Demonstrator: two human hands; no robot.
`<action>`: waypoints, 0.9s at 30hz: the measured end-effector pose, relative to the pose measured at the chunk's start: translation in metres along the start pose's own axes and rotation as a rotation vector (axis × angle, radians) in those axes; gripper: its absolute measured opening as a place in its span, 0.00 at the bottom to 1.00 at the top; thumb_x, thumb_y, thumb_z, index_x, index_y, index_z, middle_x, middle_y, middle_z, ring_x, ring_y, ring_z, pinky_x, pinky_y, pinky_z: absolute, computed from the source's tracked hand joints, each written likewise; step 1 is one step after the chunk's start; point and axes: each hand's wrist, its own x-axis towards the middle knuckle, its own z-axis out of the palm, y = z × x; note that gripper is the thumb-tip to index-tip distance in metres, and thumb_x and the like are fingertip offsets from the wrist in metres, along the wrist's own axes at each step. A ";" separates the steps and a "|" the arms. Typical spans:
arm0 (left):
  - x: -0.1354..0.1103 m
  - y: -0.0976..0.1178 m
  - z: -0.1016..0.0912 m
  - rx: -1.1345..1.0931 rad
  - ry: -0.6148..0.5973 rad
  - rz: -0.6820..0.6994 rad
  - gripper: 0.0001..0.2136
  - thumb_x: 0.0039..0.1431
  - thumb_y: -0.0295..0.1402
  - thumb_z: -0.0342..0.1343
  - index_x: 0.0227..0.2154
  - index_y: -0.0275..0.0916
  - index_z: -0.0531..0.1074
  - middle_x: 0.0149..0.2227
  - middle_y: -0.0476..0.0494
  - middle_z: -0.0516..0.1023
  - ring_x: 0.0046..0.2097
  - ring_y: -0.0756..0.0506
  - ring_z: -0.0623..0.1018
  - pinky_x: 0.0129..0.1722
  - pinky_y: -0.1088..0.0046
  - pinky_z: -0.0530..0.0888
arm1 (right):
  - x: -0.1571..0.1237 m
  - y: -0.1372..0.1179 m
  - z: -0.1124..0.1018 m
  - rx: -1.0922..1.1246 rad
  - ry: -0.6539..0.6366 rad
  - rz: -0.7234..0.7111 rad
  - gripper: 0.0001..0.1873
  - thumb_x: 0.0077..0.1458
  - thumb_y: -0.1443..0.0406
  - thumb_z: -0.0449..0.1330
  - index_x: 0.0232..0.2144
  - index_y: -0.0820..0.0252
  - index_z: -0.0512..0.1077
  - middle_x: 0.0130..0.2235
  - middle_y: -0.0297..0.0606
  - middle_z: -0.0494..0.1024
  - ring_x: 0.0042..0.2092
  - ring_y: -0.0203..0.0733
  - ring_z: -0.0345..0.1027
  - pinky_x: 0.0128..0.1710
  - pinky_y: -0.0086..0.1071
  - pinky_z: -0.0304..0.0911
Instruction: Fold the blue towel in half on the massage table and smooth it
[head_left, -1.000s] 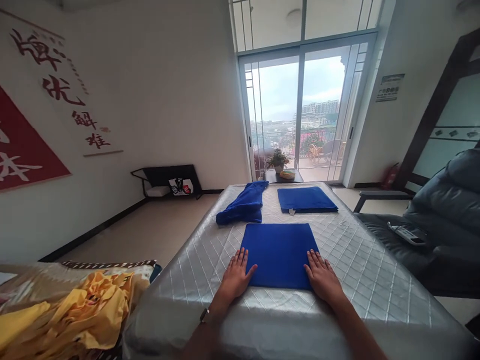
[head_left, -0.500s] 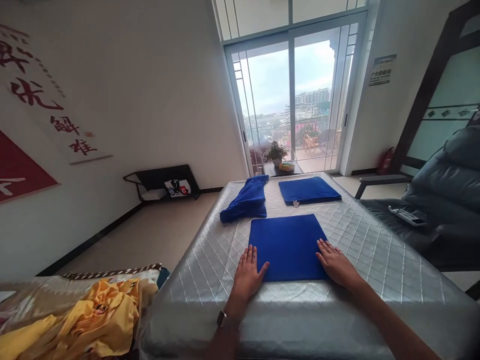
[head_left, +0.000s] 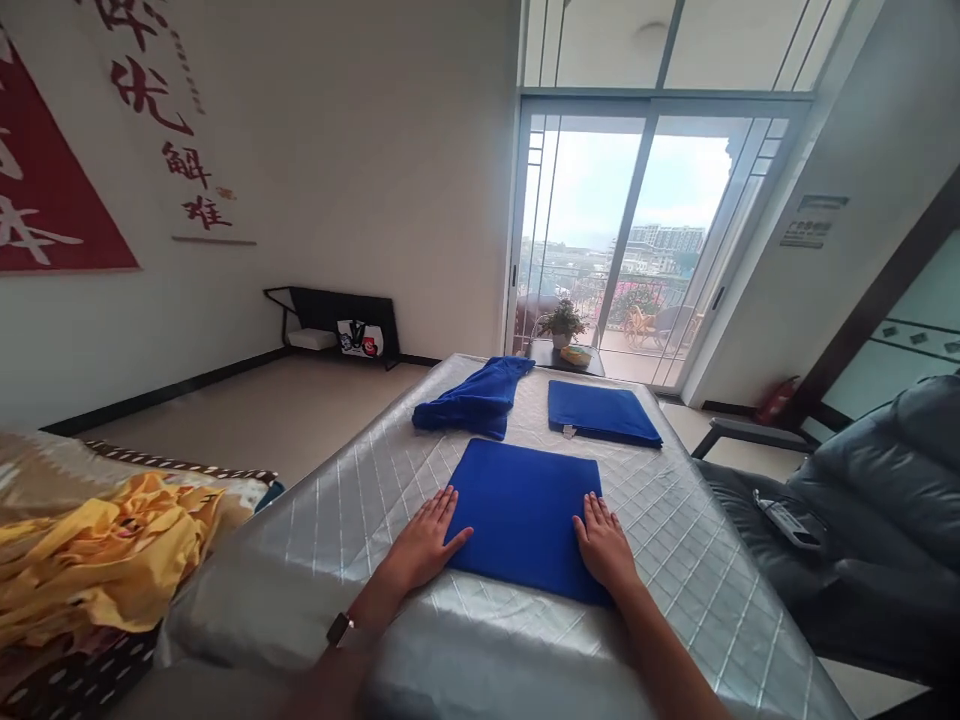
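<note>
A flat blue folded cloth [head_left: 521, 515] lies in front of me on a silver quilted surface [head_left: 360, 520]. My left hand [head_left: 427, 535] rests at its left edge, fingers stretched out and thumb on the fabric. At the right edge, my right hand [head_left: 604, 540] lies with its fingers extended, touching the cloth's side. Neither hand grips anything. Farther back on the right is a second folded blue cloth [head_left: 604, 412] with a small white tag. To the back left sits a crumpled blue cloth [head_left: 476, 397], loosely bunched.
A yellow garment [head_left: 112, 560] lies on bedding at the left. To the right stands a dark padded chair [head_left: 877, 540] with a white remote-like device [head_left: 787, 520] on it. Beyond the far edge, a small table [head_left: 592, 365] holds a potted plant [head_left: 560, 322] before the sliding glass door.
The view has tilted and turned, shifting the scene. Both hands still lie at the sides of the near folded cloth; the right hand now points more directly away from me.
</note>
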 end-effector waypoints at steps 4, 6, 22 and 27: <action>0.002 -0.014 0.014 -0.041 0.094 -0.012 0.38 0.67 0.60 0.35 0.71 0.40 0.49 0.72 0.44 0.51 0.71 0.41 0.55 0.69 0.59 0.56 | 0.000 0.002 0.003 0.000 0.011 -0.006 0.35 0.69 0.55 0.34 0.71 0.69 0.46 0.73 0.42 0.44 0.74 0.43 0.34 0.71 0.41 0.34; 0.001 -0.019 0.016 -0.058 0.128 -0.020 0.38 0.67 0.59 0.35 0.71 0.40 0.49 0.72 0.44 0.52 0.71 0.41 0.56 0.69 0.60 0.57 | 0.000 0.002 0.003 0.002 0.009 -0.013 0.36 0.69 0.55 0.34 0.71 0.70 0.46 0.73 0.42 0.44 0.73 0.44 0.35 0.71 0.41 0.35; 0.052 0.157 -0.002 -0.065 0.012 0.455 0.21 0.69 0.43 0.48 0.59 0.39 0.70 0.59 0.37 0.74 0.61 0.40 0.72 0.61 0.64 0.69 | 0.003 0.005 0.007 0.053 0.053 -0.023 0.35 0.68 0.55 0.38 0.71 0.68 0.50 0.73 0.44 0.48 0.73 0.44 0.38 0.70 0.41 0.36; 0.076 0.165 0.008 -0.018 0.052 0.344 0.24 0.71 0.44 0.43 0.61 0.33 0.67 0.64 0.31 0.68 0.64 0.37 0.67 0.63 0.58 0.66 | 0.006 0.008 0.010 0.055 0.052 -0.015 0.36 0.67 0.54 0.39 0.71 0.67 0.50 0.73 0.43 0.49 0.73 0.44 0.38 0.71 0.42 0.36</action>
